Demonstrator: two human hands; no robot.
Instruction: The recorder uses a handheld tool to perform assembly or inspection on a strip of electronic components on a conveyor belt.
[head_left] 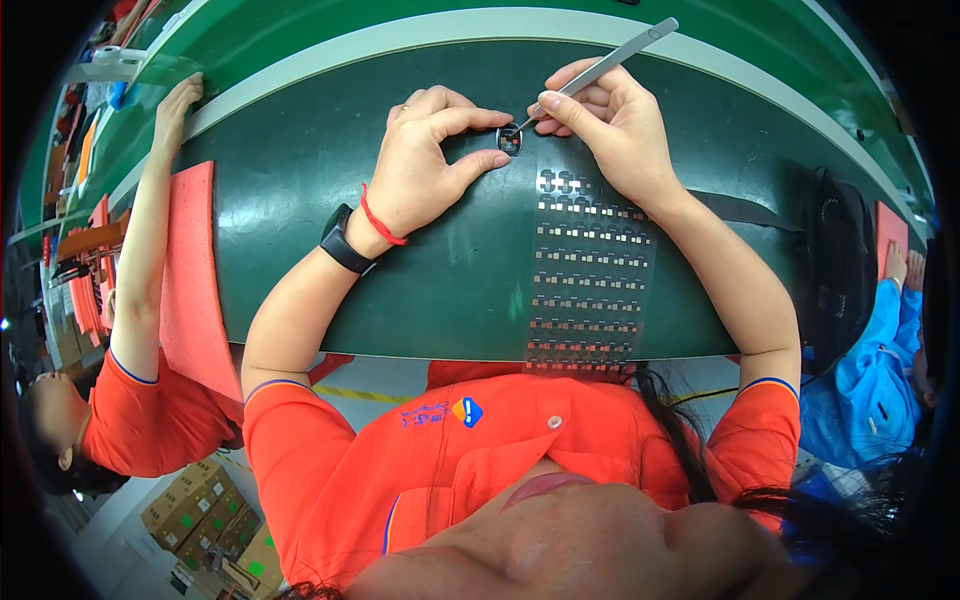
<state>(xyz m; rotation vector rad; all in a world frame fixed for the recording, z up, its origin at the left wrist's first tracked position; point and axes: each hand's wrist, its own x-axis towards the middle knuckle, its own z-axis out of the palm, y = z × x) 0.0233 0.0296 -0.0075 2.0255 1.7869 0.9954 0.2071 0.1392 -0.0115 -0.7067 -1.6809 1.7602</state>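
My left hand (432, 150) pinches a small round dark part (509, 139) with a pale rim between thumb and forefinger, just above the green tabletop. In my right hand (612, 125) is a pair of metal tweezers (630, 53), gripped like a pen and slanting down to the left. Their tip reaches the edge of the round part; whether they hold anything small there I cannot tell. Below both hands lies a clear sheet (590, 265) with rows of small dark and silvery pieces. Its near end reaches the table's front edge.
A red foam mat (188, 270) lies at the left, beside a co-worker (150, 410) whose arm stretches along the table. A black bag (838, 260) with a strap (745, 211) rests at the right. Beyond it sits a person in blue (865, 385). Cardboard boxes (195, 508) stand at lower left.
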